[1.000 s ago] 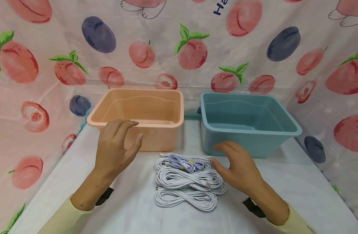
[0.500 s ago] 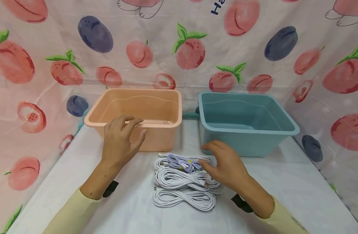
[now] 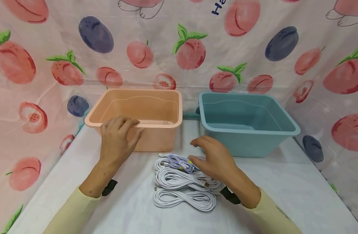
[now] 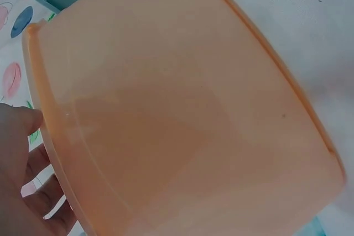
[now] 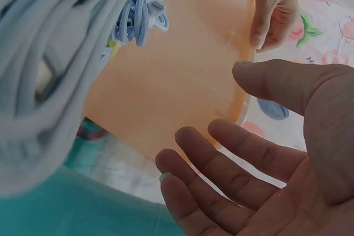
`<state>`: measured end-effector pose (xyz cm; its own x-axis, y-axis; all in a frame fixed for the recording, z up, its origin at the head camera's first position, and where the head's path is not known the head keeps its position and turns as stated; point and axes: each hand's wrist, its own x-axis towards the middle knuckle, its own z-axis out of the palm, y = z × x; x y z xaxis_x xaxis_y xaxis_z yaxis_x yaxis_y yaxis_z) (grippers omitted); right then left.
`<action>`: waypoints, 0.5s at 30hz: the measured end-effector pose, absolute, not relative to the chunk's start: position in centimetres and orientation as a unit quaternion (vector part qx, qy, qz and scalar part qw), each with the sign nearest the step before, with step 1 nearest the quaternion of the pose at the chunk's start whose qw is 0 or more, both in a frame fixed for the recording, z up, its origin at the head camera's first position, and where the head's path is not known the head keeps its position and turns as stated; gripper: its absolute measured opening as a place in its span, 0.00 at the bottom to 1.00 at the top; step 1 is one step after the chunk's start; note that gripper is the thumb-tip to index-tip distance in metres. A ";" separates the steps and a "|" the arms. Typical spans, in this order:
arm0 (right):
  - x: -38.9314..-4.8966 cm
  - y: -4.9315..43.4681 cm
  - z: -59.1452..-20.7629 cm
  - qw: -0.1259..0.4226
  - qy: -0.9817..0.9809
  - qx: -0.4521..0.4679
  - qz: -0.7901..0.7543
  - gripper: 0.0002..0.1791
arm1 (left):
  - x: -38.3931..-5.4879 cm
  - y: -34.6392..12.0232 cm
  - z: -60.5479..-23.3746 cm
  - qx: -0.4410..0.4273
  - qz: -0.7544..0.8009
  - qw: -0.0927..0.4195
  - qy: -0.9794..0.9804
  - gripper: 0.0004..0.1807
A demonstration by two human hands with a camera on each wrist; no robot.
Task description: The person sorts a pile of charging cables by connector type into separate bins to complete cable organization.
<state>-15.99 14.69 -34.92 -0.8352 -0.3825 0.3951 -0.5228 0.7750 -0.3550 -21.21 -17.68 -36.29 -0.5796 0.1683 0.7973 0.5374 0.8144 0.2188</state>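
White tabletop (image 3: pixel 132 203), right hand (image 3: pixel 213 160) curved near cables (image 3: pixel 182 179)

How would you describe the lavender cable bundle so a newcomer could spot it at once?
Start with the peach tub and the teal tub. In front of the gap between them lie coiled white cables. On the farthest coil rests the lavender bundle, the smallest and the only one not white, with yellow marks.

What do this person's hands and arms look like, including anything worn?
The left hand and right hand are ungloved. The left sleeve and right sleeve are pale yellow, the right with a small unreadable marking. A black piece shows at each wrist.
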 end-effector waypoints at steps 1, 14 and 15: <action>-16.1 14.5 -34.9 0.150 -0.930 0.245 0.230 0.22 | -21.3 -17.7 -36.3 -0.205 -0.224 0.409 -0.860 0.14; -17.1 11.8 -34.8 0.042 -0.945 0.241 0.215 0.20 | -21.4 -17.9 -36.3 -0.201 -0.228 0.402 -0.863 0.14; -17.2 11.6 -35.0 0.035 -0.946 0.242 0.214 0.19 | -21.4 -17.9 -36.3 -0.200 -0.229 0.402 -0.864 0.14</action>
